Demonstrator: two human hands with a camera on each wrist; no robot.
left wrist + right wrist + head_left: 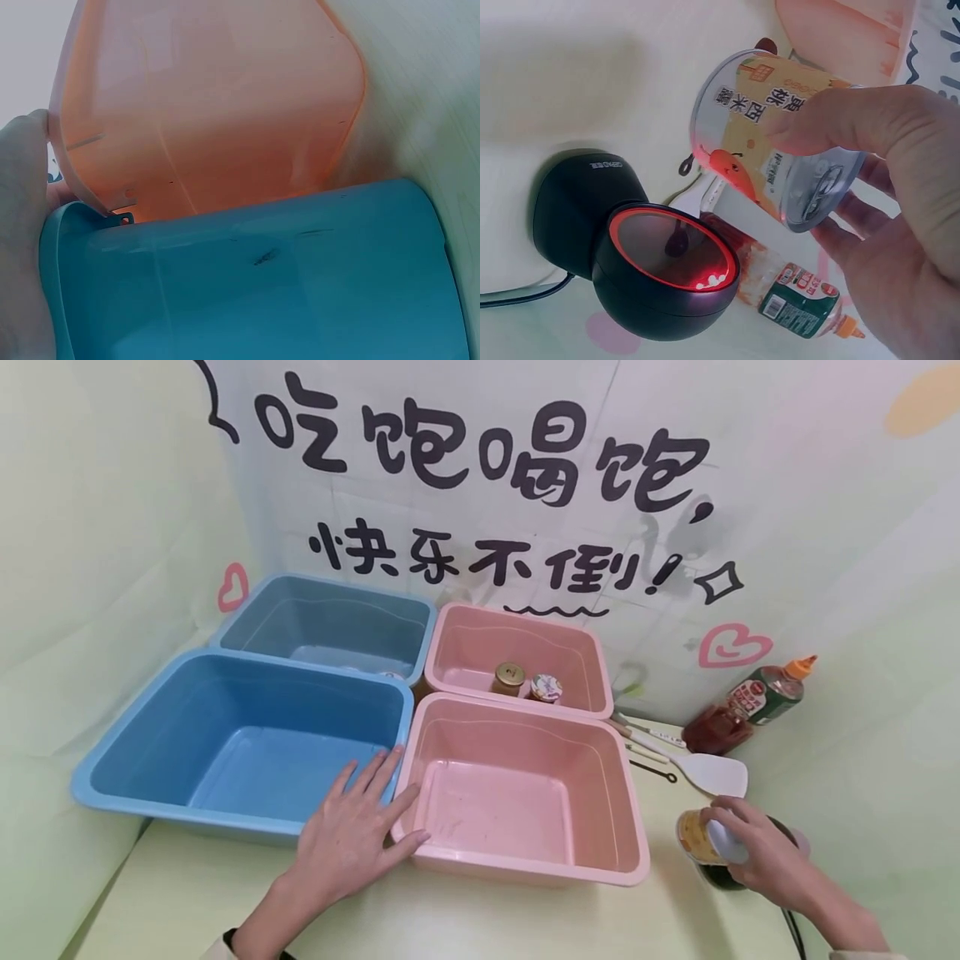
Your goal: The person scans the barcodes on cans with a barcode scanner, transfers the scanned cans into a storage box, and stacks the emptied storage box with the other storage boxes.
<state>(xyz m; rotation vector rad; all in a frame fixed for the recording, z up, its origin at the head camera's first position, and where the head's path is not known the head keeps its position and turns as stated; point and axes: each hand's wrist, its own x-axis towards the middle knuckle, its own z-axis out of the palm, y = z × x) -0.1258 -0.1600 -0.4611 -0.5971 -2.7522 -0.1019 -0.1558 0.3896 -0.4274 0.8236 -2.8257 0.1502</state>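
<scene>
My left hand [348, 835] rests across the touching rims of the front blue bin [225, 814] and the front pink bin [525, 870], its fingers spread. In the left wrist view only the edge of that hand [22, 225] shows. At the right, my right hand [772, 856] grips a food can [754, 142] with a yellow label and a pull-ring lid. The can is tilted, its ring end towards the palm. Just beside and below it stands a black barcode scanner [660, 300] with a lit red ring around its window.
Behind stand a second blue bin [330, 589] and a second pink bin [525, 620]; the latter holds two lidded jars [510, 675]. A sauce bottle [750, 706] with an orange cap, a white spatula [712, 772] and other utensils lie to the right. The scanner's cable [525, 296] trails off.
</scene>
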